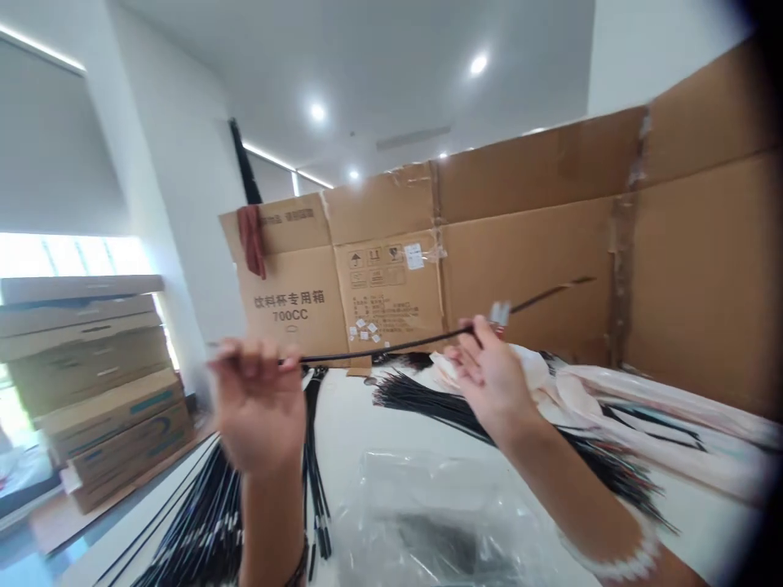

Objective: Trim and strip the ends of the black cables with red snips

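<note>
A thin black cable (391, 347) stretches between my two raised hands, above the white table. My left hand (260, 399) has its fingers wrapped round the cable's left part; its outline is slightly blurred. My right hand (486, 371) pinches the cable farther right, with the fingers curled. Past the right hand, the cable runs up to the right, in front of the cardboard. A small clear-and-red piece (500, 316) shows just beside the right fingertips; whether it is held cannot be made out.
Bundles of black cables (201, 522) lie at the left, with another bundle (428, 399) behind my right arm. A clear plastic bag (440, 522) lies in front. Cardboard panels (526, 269) stand along the back. Stacked boxes (116, 408) are at far left.
</note>
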### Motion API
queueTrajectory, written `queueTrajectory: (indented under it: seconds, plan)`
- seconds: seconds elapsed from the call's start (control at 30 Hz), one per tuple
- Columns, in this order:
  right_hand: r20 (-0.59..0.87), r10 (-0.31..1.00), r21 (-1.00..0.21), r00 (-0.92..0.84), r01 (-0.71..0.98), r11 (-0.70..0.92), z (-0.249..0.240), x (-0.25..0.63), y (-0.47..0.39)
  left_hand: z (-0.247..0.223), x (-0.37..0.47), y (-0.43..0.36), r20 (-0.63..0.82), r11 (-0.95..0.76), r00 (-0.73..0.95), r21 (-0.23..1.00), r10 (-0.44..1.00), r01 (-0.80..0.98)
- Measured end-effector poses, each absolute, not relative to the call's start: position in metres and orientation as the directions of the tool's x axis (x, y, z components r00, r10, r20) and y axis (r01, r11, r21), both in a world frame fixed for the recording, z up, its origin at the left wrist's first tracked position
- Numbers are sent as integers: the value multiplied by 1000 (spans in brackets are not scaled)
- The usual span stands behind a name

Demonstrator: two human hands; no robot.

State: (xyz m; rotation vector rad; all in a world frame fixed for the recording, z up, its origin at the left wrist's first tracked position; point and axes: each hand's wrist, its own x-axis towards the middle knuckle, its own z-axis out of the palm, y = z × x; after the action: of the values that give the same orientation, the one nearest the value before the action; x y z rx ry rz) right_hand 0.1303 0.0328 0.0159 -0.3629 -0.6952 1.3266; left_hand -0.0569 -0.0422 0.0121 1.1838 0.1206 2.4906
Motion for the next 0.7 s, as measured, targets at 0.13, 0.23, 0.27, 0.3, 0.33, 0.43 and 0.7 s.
queueTrajectory:
  seconds: [0.13, 0.23, 0.27, 0.3, 0.33, 0.43, 0.7]
  plan:
    - [378, 897, -539, 230, -733, 415, 11, 152, 31, 10, -51, -10, 726, -896, -540, 260, 427, -359]
    - [416, 858, -501, 302, -712, 493, 5, 160, 26, 2, -50, 5, 732, -883, -509, 286, 452, -372]
    - [424, 845, -490, 325, -703, 516, 3, 161, 24, 0, -50, 9, 732, -882, -507, 292, 455, -370]
    - [431, 834, -482, 346, -693, 537, 1, 163, 22, -2, -51, 13, 729, -882, -510, 297, 457, -365]
    - [436, 824, -478, 363, -682, 553, -1, 165, 21, -4, -52, 16, 722, -882, -517, 302, 460, -362]
    - [465, 786, -469, 408, -640, 609, -4, 172, 20, -6, -56, 23, 676, -868, -551, 313, 489, -386]
    - [430, 828, -452, 360, -708, 543, -5, 194, 57, 7, -70, 7, 426, -543, -371, 416, 825, -730]
